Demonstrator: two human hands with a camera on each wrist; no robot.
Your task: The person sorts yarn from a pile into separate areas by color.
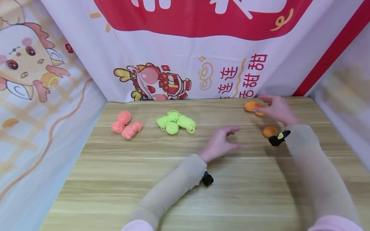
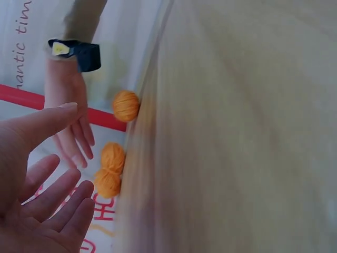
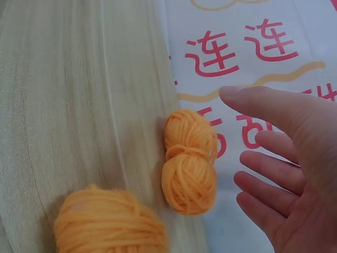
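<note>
Two orange yarn balls (image 3: 189, 162) sit end to end near the table's back edge, at the far right in the head view. A third orange yarn ball (image 1: 269, 131) lies nearer the front, beside the right wrist. My right hand (image 1: 277, 110) hovers over the pair, thumb and fingers spread apart with nothing between them; it partly covers the pair in the head view. Left of it, my left hand (image 1: 221, 142) is held above the table, its fingers spread and reaching rightward. The left wrist view shows that palm bare, with the orange balls beyond the fingertips.
Pink yarn balls (image 1: 131, 130) lie together at the table's back left. A heap of lime-green yarn (image 1: 172, 127) sits right of them. Behind the wooden table (image 1: 185, 199) hangs a printed cloth (image 1: 179, 48), and further cloths flank both sides.
</note>
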